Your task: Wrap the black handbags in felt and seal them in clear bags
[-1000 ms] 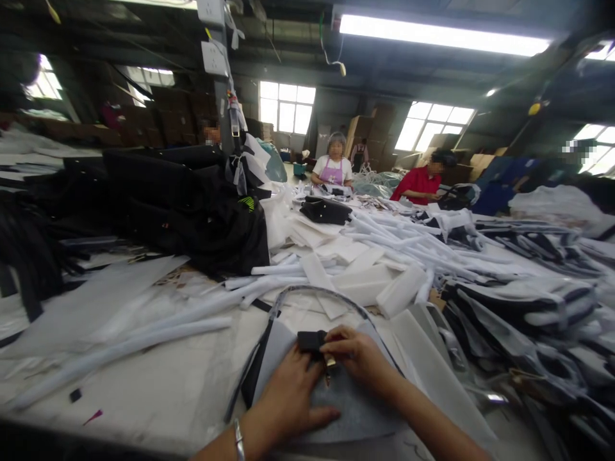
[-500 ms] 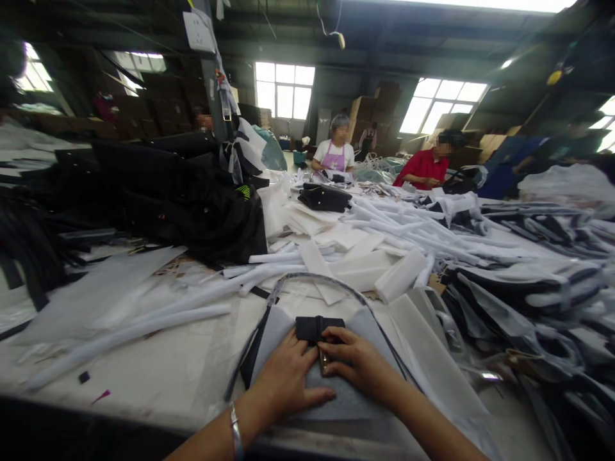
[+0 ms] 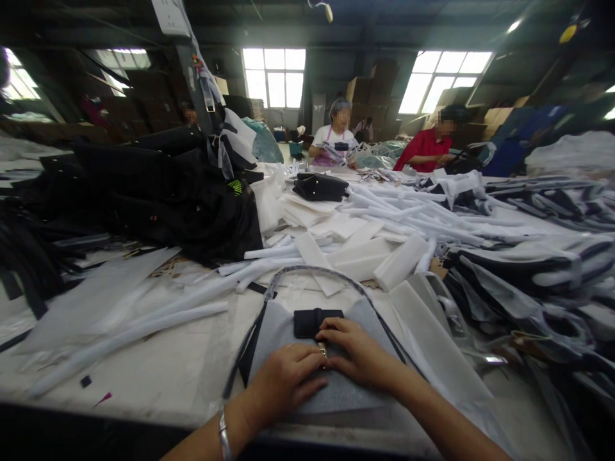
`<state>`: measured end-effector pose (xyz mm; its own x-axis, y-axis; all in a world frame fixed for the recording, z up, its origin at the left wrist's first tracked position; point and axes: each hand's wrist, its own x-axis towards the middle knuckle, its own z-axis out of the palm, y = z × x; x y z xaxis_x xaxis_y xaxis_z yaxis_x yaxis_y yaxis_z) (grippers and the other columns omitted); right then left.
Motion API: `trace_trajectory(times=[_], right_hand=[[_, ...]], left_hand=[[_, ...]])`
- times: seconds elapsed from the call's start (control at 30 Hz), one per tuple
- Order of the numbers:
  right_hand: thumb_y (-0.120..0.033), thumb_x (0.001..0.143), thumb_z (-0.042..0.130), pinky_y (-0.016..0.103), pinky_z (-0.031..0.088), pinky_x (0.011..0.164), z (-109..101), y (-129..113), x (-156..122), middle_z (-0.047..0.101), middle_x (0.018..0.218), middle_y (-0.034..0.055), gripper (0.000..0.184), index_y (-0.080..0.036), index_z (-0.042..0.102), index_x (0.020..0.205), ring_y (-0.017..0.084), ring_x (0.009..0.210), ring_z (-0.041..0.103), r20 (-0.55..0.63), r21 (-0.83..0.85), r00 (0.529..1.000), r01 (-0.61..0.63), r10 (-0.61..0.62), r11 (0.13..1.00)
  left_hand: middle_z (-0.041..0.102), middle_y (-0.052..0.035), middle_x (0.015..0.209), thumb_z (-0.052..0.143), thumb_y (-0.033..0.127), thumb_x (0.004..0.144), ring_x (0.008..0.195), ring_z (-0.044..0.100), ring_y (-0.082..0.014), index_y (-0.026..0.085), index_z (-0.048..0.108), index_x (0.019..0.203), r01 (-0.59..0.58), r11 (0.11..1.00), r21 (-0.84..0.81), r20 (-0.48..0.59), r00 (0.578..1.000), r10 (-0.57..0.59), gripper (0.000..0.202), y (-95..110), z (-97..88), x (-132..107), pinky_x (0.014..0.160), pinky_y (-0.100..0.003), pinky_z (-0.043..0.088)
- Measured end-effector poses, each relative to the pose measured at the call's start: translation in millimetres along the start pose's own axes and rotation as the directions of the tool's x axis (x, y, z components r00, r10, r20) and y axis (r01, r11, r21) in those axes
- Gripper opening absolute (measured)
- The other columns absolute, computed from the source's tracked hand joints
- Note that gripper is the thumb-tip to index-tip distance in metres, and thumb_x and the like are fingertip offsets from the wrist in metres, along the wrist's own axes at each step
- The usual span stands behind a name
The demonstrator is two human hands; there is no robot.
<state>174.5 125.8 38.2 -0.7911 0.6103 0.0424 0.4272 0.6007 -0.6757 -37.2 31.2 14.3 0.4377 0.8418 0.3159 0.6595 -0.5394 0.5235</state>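
Workroom, dim, with bright windows (image 3: 273,78) and stacked cartons (image 3: 382,89) along the far side. From my remote post I log a pale table (image 3: 163,365), heavily loaded. Far across it: one co-worker in a lilac apron (image 3: 330,136), another in a red top (image 3: 421,153); their handiwork is too small for me to read.

Subject: a grey-fronted bag (image 3: 281,336), lying near the close edge of the table, about central in my head view. Its handle (image 3: 312,269) arcs away from me. At the upper middle sits a black tab (image 3: 305,324), with a gold-toned buckle (image 3: 323,351) just below it.

Left hand (image 3: 291,374): laid over the bag's front, fingers together and gently bent, tips at the buckle. Silver bracelet (image 3: 223,435) on that wrist. Right hand (image 3: 360,355): fingers curved, tips touching the tab's lower part, thumb down beside the buckle. Both hands meet there; I cannot tell whether either actually pinches the metal or merely rests against it.

Surroundings: white foam sheets (image 3: 365,259) and white rolls (image 3: 403,214) beyond the handle; a heap of black goods (image 3: 144,186) to the left; wrapped dark pieces (image 3: 519,275) to the right. Near the left front edge I note a magenta scrap (image 3: 104,399) and a small dark scrap (image 3: 85,381), just apart.
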Motion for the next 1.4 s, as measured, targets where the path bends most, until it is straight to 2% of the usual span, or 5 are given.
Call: trace_trajectory(times=[0.27,0.5,0.73,1.17,1.4], right_hand=[[-0.031,0.077,0.080,0.043,0.038,0.111,-6.3,-6.7,-0.7,0.059,0.133,0.0114,0.050,-0.021,0.063,0.124,0.028,0.127,0.052,0.019,0.036,0.999,-0.036,0.035,0.999],[-0.028,0.075,0.079,0.047,0.035,0.111,-3.8,-5.9,0.3,0.057,0.136,0.0122,0.057,-0.021,0.060,0.129,0.031,0.128,0.049,0.041,0.024,0.998,-0.039,0.038,0.999],[-0.024,0.077,0.077,0.047,0.034,0.112,-2.1,-4.4,-1.1,0.055,0.140,0.0127,0.096,-0.025,0.026,0.157,0.030,0.128,0.049,0.041,0.033,0.999,-0.033,0.032,0.999],[-0.028,0.078,0.077,0.048,0.034,0.110,3.4,0.3,-3.0,0.057,0.136,0.0127,0.089,-0.024,0.033,0.155,0.032,0.124,0.052,-0.001,0.006,1.000,0.006,-0.006,1.000],[-0.027,0.078,0.077,0.048,0.032,0.113,5.7,3.0,-4.3,0.054,0.142,0.0136,0.087,-0.022,0.034,0.154,0.032,0.130,0.049,-0.018,0.009,1.000,0.011,-0.010,1.000]], left_hand=[[0.075,-0.0022,0.103,0.053,0.023,0.098,0.095,0.070,-0.0200,0.026,0.070,0.106,0.136,0.987,-0.081,0.061,0.989,-0.131,0.018,5.1,-5.2,4.2,0.086,-0.031,0.053],[0.070,-0.0048,0.099,0.059,0.018,0.092,0.088,0.067,-0.0191,0.020,0.070,0.102,0.362,0.927,-0.101,0.042,0.932,-0.360,0.015,-0.6,-15.5,41.5,0.081,-0.030,0.052],[0.074,-0.0035,0.097,0.066,0.015,0.085,0.092,0.068,-0.0209,0.020,0.075,0.088,0.379,0.925,-0.029,0.238,0.901,-0.362,0.011,-3.1,-24.3,72.0,0.084,-0.030,0.050],[0.068,-0.0048,0.105,0.064,0.035,0.096,0.087,0.068,-0.0187,0.014,0.066,0.108,0.518,0.832,0.199,0.542,0.649,-0.534,0.025,-6.2,-32.1,97.7,0.077,-0.036,0.058],[0.068,-0.0049,0.103,0.063,0.036,0.097,0.088,0.067,-0.0186,0.014,0.066,0.106,0.484,0.853,0.194,0.478,0.713,-0.513,0.023,0.8,-25.4,90.8,0.080,-0.038,0.057]])
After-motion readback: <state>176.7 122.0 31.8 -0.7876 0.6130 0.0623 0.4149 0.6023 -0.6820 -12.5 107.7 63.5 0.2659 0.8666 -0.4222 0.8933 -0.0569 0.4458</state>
